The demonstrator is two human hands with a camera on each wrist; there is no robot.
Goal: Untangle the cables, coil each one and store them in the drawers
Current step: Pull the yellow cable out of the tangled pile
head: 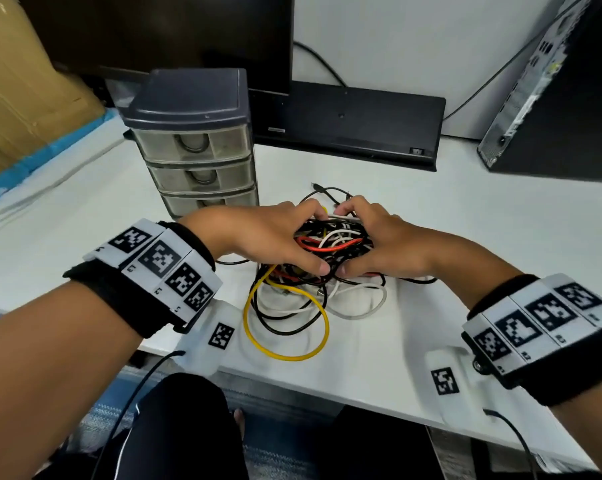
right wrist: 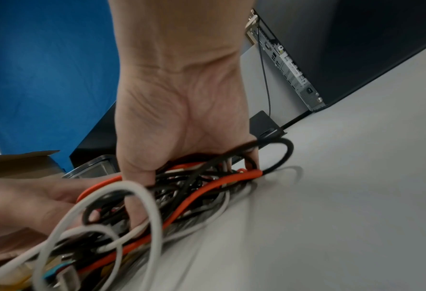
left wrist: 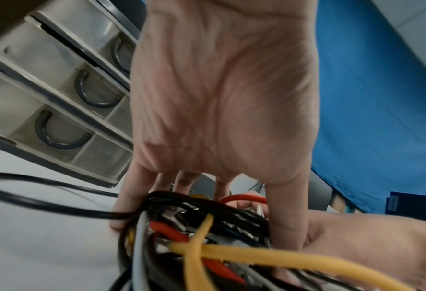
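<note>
Both hands, the left hand (head: 271, 233) and right hand (head: 379, 237), had their grip curled round the cable tangle (head: 327, 244) on the desk (head: 465, 237); untangling seemed barely begun. Next: free one strand, probably the yellow cable (head: 285, 327) hanging below the grip.

The word "Lenovo" stands sideways on a dark blue box (left wrist: 416, 202); the wristband tags' (head: 161, 259) tiny numerals are unreadable.

The tangled bundle of thin cables (head: 313, 271) mixes black, white, red and yellow beside the dark-grey-topped, translucent plastic drawer unit (head: 195, 140) on the white counter (head: 483, 230).
</note>
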